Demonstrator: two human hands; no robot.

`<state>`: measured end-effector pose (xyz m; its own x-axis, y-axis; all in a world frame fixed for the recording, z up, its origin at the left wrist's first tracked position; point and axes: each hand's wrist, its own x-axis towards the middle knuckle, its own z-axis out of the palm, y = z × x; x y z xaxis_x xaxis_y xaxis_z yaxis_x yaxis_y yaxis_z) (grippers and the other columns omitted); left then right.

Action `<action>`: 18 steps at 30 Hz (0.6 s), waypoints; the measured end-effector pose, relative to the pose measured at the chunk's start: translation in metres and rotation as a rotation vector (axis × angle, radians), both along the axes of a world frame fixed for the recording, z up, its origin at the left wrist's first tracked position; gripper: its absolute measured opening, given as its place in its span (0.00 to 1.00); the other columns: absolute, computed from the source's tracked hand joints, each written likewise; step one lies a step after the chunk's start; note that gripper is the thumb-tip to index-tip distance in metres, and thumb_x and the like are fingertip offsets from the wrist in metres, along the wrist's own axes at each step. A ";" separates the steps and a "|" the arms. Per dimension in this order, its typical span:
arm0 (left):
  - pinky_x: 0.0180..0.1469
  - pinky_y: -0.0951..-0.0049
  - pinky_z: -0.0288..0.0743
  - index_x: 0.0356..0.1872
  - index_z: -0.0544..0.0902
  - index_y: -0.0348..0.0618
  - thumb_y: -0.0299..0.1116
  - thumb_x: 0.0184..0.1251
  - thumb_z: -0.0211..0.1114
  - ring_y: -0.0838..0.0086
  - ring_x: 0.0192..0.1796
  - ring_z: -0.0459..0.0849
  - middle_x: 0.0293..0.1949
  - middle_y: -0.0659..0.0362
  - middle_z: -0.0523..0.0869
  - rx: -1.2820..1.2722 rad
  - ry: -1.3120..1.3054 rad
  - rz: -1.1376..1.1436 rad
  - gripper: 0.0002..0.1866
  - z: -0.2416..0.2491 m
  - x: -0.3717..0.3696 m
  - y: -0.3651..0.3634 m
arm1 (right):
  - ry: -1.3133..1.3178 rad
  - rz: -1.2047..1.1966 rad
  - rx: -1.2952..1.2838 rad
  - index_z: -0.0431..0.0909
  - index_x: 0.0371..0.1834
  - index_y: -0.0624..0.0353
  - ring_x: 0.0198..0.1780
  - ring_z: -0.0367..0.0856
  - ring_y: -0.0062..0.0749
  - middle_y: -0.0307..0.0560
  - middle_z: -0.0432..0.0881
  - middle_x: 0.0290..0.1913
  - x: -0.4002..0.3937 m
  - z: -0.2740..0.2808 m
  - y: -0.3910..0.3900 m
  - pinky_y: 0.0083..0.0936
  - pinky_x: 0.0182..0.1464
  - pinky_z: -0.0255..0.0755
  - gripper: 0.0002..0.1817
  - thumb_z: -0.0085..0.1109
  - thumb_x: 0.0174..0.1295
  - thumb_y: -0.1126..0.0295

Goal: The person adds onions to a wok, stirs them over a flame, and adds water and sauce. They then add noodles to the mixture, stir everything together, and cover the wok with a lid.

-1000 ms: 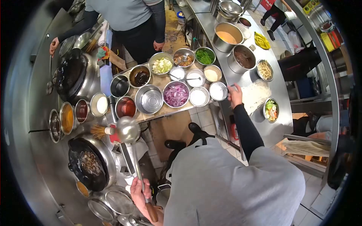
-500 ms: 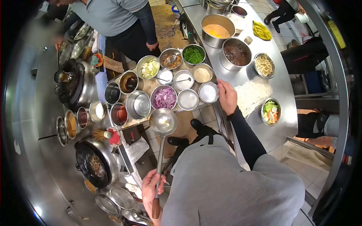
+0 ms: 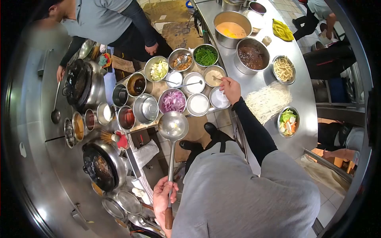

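Observation:
My left hand [image 3: 163,194] is closed round the handle of a long metal ladle [image 3: 173,126]. The ladle's bowl faces up beside the red onion bowl [image 3: 174,100], with a little pale stuff in it. Over the rim of a bowl of beige powder [image 3: 212,74], my right hand [image 3: 231,89] pinches the end of a small spoon [image 3: 216,78] whose tip reaches into the powder. Just below that hand is a bowl of white granules [image 3: 220,97]. Two more bowls of white seasoning [image 3: 194,84] stand to its left, one with a long spoon in it.
Burners with woks [image 3: 99,166] are on the left. A co-worker [image 3: 107,23] stands at the upper left near another wok. The steel counter on the right holds noodles [image 3: 268,102], a soup pot [image 3: 232,29], a dark sauce pot [image 3: 251,56] and a vegetable bowl [image 3: 288,121].
My right hand has moved left from the counter edge to the beige powder bowl and taken the small spoon. My left hand still holds the ladle. The co-worker's arm now reaches toward the far wok.

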<state>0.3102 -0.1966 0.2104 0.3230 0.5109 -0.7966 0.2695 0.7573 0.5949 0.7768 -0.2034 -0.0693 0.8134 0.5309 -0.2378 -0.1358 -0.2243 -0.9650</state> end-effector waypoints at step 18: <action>0.20 0.78 0.67 0.61 0.73 0.29 0.28 0.81 0.57 0.80 0.19 0.73 0.32 0.56 0.85 0.038 0.003 -0.169 0.15 -0.023 0.037 0.013 | 0.217 0.207 0.156 0.82 0.57 0.65 0.31 0.86 0.23 0.45 0.88 0.36 -0.026 0.121 -0.039 0.17 0.31 0.75 0.16 0.52 0.79 0.66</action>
<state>0.3471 -0.1836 0.1870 0.4048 0.4790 -0.7789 0.3928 0.6781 0.6212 0.7505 -0.2426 0.0515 0.6239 0.7229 -0.2968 -0.3092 -0.1205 -0.9433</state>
